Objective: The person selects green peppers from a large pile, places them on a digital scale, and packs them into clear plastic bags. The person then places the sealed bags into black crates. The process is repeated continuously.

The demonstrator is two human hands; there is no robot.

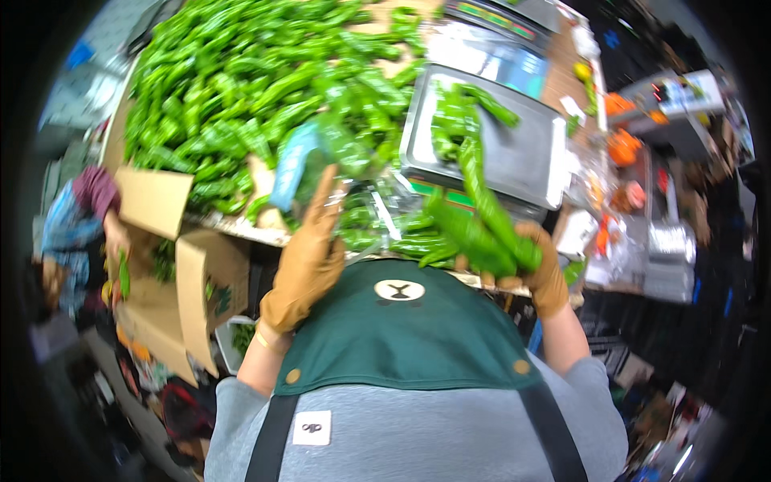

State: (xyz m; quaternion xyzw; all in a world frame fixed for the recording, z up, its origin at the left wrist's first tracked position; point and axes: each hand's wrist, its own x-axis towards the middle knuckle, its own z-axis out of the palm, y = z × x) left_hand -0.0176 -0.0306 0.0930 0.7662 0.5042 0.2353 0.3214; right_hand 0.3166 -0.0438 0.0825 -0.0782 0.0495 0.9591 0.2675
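Note:
My left hand (307,271), in a tan glove, has its long fingers stretched along the near left side of a clear plastic bag (385,217) and holds its edge. Several green peppers show in and through the bag, which has a blue printed part (295,162). In my right hand (542,271), also gloved, are long green peppers (482,235), blurred by motion, at the near edge of a digital scale. More green peppers (449,117) lie on the left of the scale's metal pan (518,156). My right fingers are partly hidden behind the peppers.
A large heap of green peppers (241,90) covers the table's left and far parts. An open cardboard box (156,307) stands at the left, where another person's hand (114,235) reaches in. A second scale (500,24) is at the back. Plastic bags and containers (668,253) lie right.

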